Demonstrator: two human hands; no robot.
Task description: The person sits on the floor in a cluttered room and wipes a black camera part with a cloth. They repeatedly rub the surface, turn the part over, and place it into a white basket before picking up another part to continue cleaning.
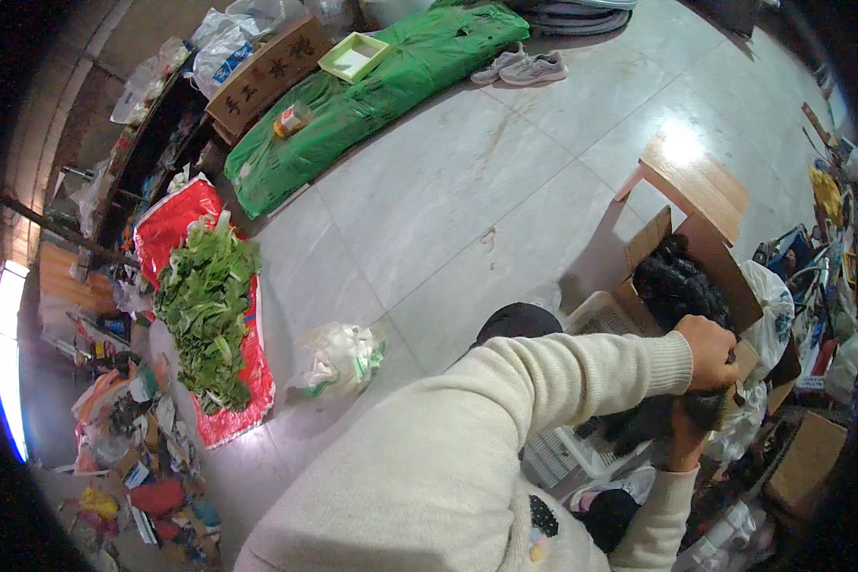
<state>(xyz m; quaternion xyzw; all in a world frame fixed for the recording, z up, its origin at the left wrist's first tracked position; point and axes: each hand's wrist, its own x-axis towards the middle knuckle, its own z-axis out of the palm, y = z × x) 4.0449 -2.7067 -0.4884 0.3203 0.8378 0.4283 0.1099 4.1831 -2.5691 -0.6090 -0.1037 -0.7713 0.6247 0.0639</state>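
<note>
My left hand (704, 354) is closed on a dark item at the right, beside an open cardboard box (731, 275) that holds black, shiny things (679, 279). My right hand (685, 437) is just below, around the lower part of a blurred dark object (704, 409) between the two hands; what it is, I cannot tell. Under my hands more dark material lies over white plastic baskets (568, 457). Both arms wear cream knitted sleeves, and my dark-clad knees show on either side.
A small wooden stool (701, 186) stands behind the box. Plastic bags (768, 307) and cartons crowd the right side. Leafy greens (211, 314) lie on a red plastic sheet (257, 386) at left, near a tied plastic bag (339, 357). Further back are a green-wrapped bundle (400, 86) and shoes (533, 69).
</note>
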